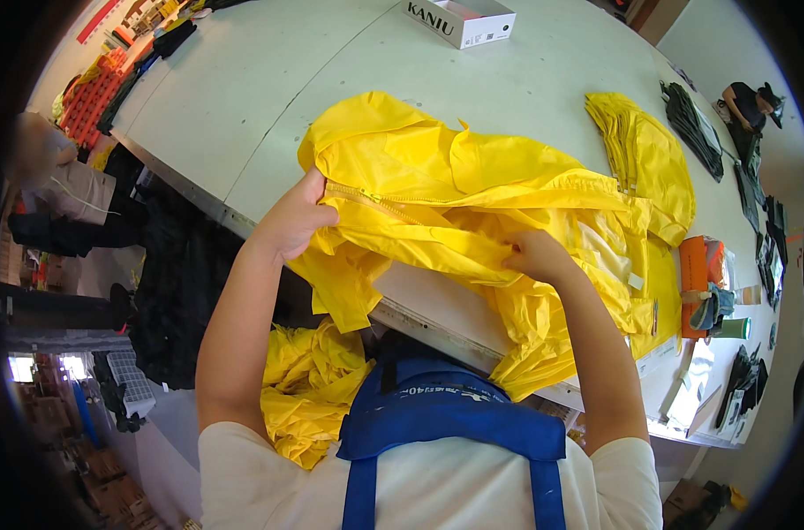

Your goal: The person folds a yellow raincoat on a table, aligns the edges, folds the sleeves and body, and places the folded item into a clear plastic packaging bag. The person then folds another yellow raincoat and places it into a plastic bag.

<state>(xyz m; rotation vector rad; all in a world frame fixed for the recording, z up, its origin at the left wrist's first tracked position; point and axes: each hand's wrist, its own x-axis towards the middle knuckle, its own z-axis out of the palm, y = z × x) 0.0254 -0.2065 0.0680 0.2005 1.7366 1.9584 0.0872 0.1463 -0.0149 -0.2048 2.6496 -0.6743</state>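
The left hand pinches the left end of a thin, shiny yellow zippered garment; the right hand pinches its near edge. The garment drapes over the near edge of a broad, pale table. Folded yellow garments crowd its right, beside an orange box; a white open box sits far off.

Pale table under yellow garments, white box
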